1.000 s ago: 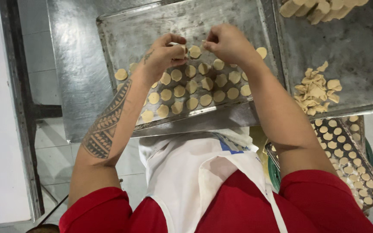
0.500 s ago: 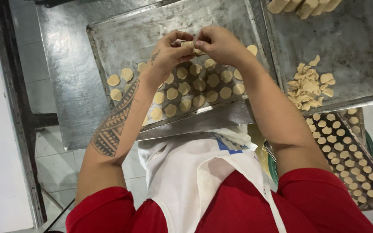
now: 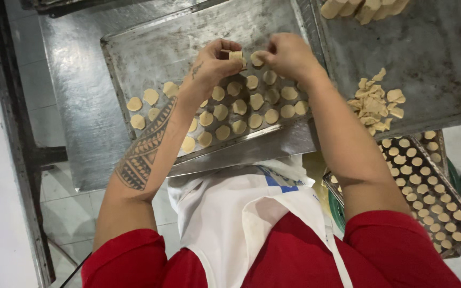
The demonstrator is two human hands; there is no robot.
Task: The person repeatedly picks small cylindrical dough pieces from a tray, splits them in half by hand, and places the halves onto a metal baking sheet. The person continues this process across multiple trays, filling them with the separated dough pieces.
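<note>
Soft, even light is falling from overhead, leaving the scene fairly bright without hard shadows. A dull sheen is spreading across the metal tray (image 3: 150,48) toward 11 o'clock, and the steel tabletop (image 3: 76,106) is glaring faintly at 9 o'clock. Slight motion blur is softening the fingers (image 3: 225,53) near 12 o'clock. Wide-angle distortion is bending straight edges toward the frame's corners.

A short pale dough roll (image 3: 236,55) lies level between the left hand's fingertips (image 3: 224,53), and a thin round dough slice (image 3: 256,59) sits just beside it under the right hand's fingertips (image 3: 265,55).
</note>
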